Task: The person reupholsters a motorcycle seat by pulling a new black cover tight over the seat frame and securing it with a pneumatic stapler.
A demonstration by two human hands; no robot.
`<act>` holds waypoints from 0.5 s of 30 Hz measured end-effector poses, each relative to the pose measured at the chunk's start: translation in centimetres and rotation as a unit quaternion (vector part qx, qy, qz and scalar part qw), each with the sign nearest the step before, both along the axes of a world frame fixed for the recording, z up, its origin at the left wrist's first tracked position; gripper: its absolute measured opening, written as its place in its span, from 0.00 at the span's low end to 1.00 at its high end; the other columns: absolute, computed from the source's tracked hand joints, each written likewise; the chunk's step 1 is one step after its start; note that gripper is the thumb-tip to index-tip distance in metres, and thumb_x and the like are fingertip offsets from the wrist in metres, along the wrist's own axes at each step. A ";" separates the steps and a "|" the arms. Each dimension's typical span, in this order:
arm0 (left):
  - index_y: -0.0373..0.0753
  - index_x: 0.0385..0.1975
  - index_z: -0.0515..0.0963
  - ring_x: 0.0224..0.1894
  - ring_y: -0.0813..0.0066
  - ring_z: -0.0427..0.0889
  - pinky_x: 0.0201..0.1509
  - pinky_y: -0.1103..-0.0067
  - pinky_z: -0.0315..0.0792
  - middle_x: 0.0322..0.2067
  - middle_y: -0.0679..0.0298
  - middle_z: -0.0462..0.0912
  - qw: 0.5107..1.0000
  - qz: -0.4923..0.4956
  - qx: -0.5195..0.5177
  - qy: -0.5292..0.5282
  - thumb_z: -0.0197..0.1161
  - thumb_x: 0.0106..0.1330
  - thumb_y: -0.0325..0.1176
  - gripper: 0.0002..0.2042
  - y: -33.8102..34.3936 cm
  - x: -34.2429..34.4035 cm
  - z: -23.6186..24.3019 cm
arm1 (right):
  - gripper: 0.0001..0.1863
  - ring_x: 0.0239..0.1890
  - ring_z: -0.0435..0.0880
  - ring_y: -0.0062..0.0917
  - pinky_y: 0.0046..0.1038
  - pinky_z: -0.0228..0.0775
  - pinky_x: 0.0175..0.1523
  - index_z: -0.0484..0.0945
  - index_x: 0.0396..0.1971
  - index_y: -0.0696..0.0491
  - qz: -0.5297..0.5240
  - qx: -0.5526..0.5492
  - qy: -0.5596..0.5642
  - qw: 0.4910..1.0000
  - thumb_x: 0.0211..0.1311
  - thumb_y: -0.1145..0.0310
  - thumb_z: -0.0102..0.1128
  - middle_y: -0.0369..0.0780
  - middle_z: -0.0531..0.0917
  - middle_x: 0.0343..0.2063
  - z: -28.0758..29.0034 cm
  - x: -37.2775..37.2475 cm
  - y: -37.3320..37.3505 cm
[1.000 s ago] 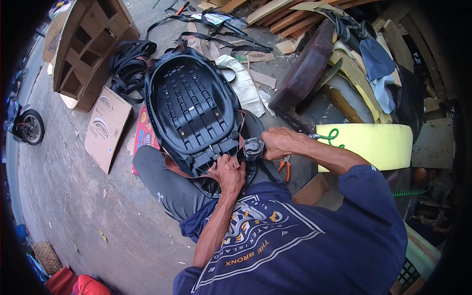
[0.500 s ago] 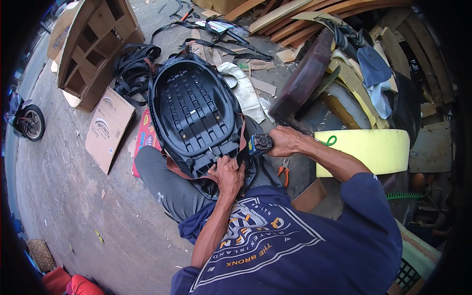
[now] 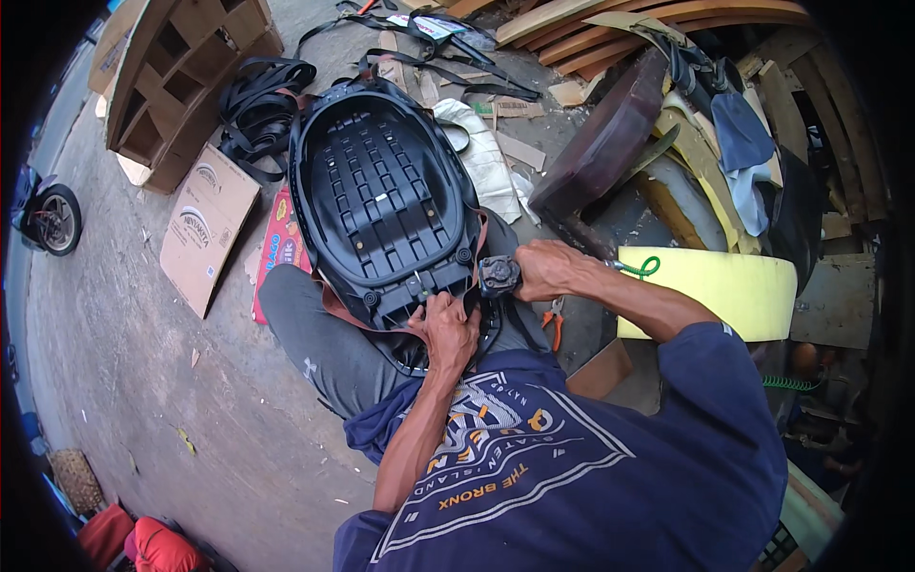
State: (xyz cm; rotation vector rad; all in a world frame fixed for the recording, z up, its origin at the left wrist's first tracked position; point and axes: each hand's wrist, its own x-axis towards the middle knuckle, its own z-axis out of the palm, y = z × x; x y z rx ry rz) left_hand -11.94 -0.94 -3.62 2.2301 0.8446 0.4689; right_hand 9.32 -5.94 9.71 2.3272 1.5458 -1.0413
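Observation:
A black plastic motorcycle seat base (image 3: 386,205) lies underside up across my lap, its narrow end toward me. My left hand (image 3: 448,332) presses on that near end, fingers bent and closed at the dark edge there. A reddish-brown strap (image 3: 341,310) runs around the seat and passes close to both hands. My right hand (image 3: 551,272) is closed round a dark air staple gun (image 3: 500,275), whose nose is beside the seat's near right edge; its tip is hidden. A green coiled hose (image 3: 645,268) shows behind my right wrist.
Orange-handled pliers (image 3: 553,324) lie right of my lap. Yellow foam (image 3: 710,296) and a maroon cushion (image 3: 605,143) are at the right. Cardboard (image 3: 205,229), black straps (image 3: 259,110) and a wooden frame (image 3: 186,86) stand or lie at the left. Curved wood strips (image 3: 667,24) are stacked behind.
The staple gun has shifted slightly left toward the seat and turned, so its blue side shows less. My left hand stays at the seat's near end. The view has shifted a little.

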 end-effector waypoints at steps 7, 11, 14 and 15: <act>0.43 0.22 0.80 0.42 0.63 0.74 0.56 0.58 0.56 0.29 0.64 0.72 1.000 0.013 -0.018 -0.013 0.72 0.56 0.38 0.09 0.0 -0.1 0.3 | 0.21 0.32 0.85 0.54 0.46 0.76 0.39 0.82 0.26 0.67 -0.054 0.034 0.034 0.997 0.44 0.59 0.64 0.61 0.82 0.26 2.1 0.9 -1.1; 0.42 0.29 0.83 0.42 0.60 0.75 0.54 0.59 0.59 0.31 0.62 0.75 1.000 -0.011 0.006 -0.001 0.71 0.57 0.39 0.09 0.3 -0.2 0.6 | 0.22 0.34 0.85 0.54 0.47 0.77 0.41 0.83 0.27 0.65 -0.040 0.010 -0.007 0.999 0.47 0.56 0.64 0.60 0.83 0.26 1.8 0.8 -1.2; 0.41 0.29 0.83 0.41 0.60 0.75 0.53 0.60 0.60 0.30 0.62 0.75 1.000 -0.008 -0.004 -0.017 0.71 0.58 0.38 0.08 0.4 -0.4 -0.1 | 0.20 0.34 0.85 0.55 0.48 0.78 0.42 0.84 0.28 0.63 -0.020 0.020 -0.007 1.000 0.47 0.58 0.63 0.60 0.83 0.26 1.2 0.2 -0.9; 0.41 0.29 0.83 0.41 0.59 0.75 0.53 0.60 0.61 0.30 0.62 0.75 1.000 -0.010 -0.004 -0.015 0.71 0.58 0.38 0.08 0.3 -0.4 -0.1 | 0.20 0.34 0.85 0.55 0.48 0.78 0.42 0.84 0.28 0.63 -0.020 0.020 -0.007 1.000 0.47 0.58 0.63 0.60 0.83 0.26 1.0 0.2 -0.8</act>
